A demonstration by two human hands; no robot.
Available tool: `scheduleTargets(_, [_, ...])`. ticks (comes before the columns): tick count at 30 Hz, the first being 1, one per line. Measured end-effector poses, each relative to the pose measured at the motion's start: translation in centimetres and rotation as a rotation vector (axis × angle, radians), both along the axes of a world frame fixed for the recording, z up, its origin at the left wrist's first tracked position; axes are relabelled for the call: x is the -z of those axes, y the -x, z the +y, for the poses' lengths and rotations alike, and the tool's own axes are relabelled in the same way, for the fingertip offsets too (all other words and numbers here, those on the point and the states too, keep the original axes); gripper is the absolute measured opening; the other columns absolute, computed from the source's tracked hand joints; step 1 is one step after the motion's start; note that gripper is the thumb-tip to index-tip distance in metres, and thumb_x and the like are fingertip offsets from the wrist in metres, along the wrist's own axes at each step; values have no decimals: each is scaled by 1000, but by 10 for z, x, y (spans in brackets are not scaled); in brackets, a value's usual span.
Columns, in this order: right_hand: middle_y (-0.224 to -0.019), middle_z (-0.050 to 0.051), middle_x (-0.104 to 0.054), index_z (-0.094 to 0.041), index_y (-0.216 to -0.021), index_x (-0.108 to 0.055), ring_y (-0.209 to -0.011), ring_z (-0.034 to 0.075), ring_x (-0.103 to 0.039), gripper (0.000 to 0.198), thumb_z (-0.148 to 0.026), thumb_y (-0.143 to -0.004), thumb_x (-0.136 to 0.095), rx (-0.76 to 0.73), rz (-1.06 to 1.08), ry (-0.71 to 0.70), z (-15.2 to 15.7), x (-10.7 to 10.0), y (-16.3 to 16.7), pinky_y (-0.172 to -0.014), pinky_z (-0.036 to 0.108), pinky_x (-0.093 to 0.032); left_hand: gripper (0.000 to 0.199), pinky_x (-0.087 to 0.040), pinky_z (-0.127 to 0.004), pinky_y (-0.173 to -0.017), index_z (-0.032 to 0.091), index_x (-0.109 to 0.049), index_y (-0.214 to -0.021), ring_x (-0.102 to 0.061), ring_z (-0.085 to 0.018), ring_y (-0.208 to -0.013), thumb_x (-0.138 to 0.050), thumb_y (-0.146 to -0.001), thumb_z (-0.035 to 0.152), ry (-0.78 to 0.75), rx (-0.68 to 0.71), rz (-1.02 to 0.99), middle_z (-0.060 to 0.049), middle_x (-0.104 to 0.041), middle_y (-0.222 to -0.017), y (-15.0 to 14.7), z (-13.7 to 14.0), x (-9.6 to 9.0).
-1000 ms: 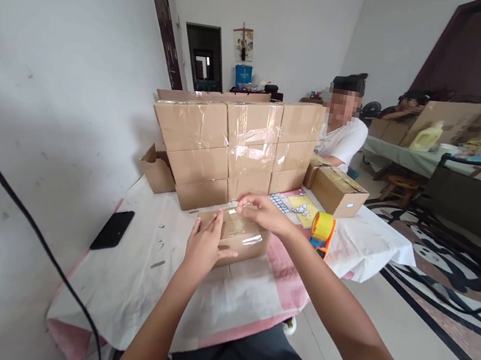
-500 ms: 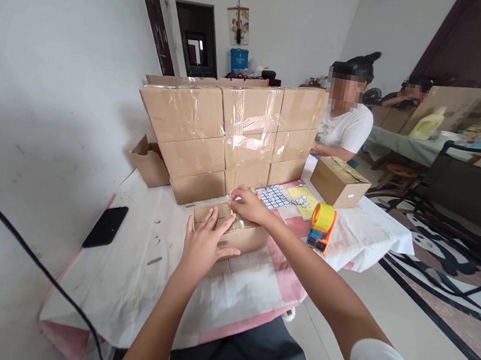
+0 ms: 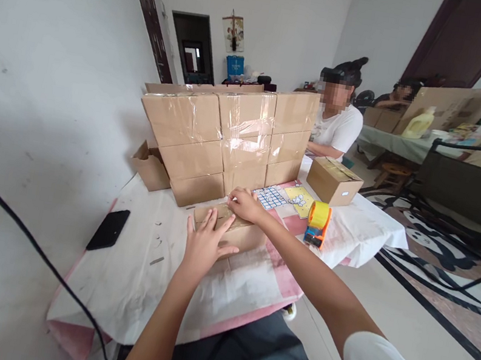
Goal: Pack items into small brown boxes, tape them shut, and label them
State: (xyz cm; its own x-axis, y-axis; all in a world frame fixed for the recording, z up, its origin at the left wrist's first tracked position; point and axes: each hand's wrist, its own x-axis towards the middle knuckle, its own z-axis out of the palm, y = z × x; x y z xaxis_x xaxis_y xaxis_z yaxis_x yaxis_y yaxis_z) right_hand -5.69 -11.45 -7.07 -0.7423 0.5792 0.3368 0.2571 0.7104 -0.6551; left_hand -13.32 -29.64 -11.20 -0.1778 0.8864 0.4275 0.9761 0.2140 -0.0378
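A small brown cardboard box [image 3: 249,238] lies in front of me with a shiny strip of clear tape across its top. My left hand [image 3: 207,239] rests on the box's near left part, fingers spread, thumb along the front side. My right hand [image 3: 245,204] is over the far part of the top, its fingers curled together in a pinch at the tape. What those fingertips hold, if anything, is too small to make out. To the right, a tape dispenser [image 3: 317,225] with a yellow roll stands on the table.
Behind the box rises a stack of taped cartons [image 3: 242,137]. An open carton [image 3: 152,168] is at left, a closed carton [image 3: 335,180] at right. A black phone [image 3: 107,230] and patterned cards [image 3: 299,201] lie on the tablecloth [image 3: 125,290]. A person [image 3: 339,126] sits across the table.
The view has shifted slightly. Both hands stay at nearly the same places on the box, the left one spread and the right one pinched.
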Motion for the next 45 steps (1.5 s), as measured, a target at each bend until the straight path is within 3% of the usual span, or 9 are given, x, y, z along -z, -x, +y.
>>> scheduleTargets(5, [-84, 4, -66, -18, -84, -57, -80, 18, -60, 15, -26, -94, -48, -124, 142, 86, -2, -5, -8, -79, 32, -46, 83, -19, -73, -118, 30, -33, -156, -43, -38, -144, -61, -85, 64, 6, -15, -60, -20, -43, -157, -2, 0, -4])
scheduleTargets(9, [-80, 1, -64, -21, -88, -51, -79, 16, -63, 21, -38, -98, -45, -253, 270, 122, -13, -9, -22, -79, 30, -49, 94, -16, -70, -121, 15, -18, -159, -43, -35, -144, -62, -88, 57, 0, -50, -166, -22, -45, -154, -3, 1, -7])
scheduleTargets(15, [-79, 1, -61, -22, -88, -52, -74, 16, -61, 29, -49, -99, -50, -282, 545, 205, -32, 0, -38, -72, 30, -49, 73, -12, -72, -121, 19, -32, -156, -42, -34, -146, -59, -93, 44, -7, -27, -98, -19, -43, -157, -3, 3, -2])
scheduleTargets(22, [-83, 5, -63, -24, -86, -53, -79, 20, -61, 32, -50, -102, -43, -170, 606, -123, -56, 10, -53, -76, 38, -50, 64, -13, -69, -122, 21, -41, -151, -42, -35, -145, -57, -93, 42, -32, -29, -73, -18, -43, -157, -2, 2, 0])
scheduleTargets(26, [-89, 8, -67, -26, -92, -55, -88, 24, -64, 25, -46, -103, -44, -142, 701, -217, -78, -12, -78, -80, 43, -51, 60, -13, -68, -122, 20, -46, -148, -43, -34, -145, -56, -93, 43, -22, -31, -94, -17, -43, -157, -2, 2, 0])
scheduleTargets(32, [-79, 2, -64, -23, -86, -55, -71, 17, -63, 25, -45, -98, -58, -194, 655, 259, -79, -56, -73, -68, 33, -53, 77, -11, -64, -124, 15, -27, -157, -42, -32, -145, -58, -91, 40, -67, -45, -163, -19, -45, -155, -5, 1, -1])
scheduleTargets(35, [-73, 0, -63, -22, -82, -54, -66, 15, -62, 32, -50, -90, -65, -280, 551, 452, -56, -46, -45, -59, 28, -50, 90, -11, -62, -124, 12, -9, -160, -44, -32, -144, -59, -90, 41, -70, -60, -195, -21, -47, -153, -6, 1, -2])
scheduleTargets(39, [-71, -2, -63, -21, -80, -54, -61, 11, -59, 32, -49, -84, -69, -338, 441, 559, -22, -21, -9, -54, 23, -45, 99, -14, -60, -123, 14, 6, -160, -46, -31, -143, -59, -91, 41, -77, -64, -201, -20, -49, -153, -5, 0, -2])
scheduleTargets(45, [-76, 0, -65, -19, -79, -54, -63, 12, -62, 33, -47, -81, -71, -356, 350, 614, 0, -6, 10, -52, 23, -47, 87, -16, -61, -122, 23, -8, -161, -41, -29, -147, -59, -93, 40, -76, -19, -139, -17, -44, -156, -3, -2, 2])
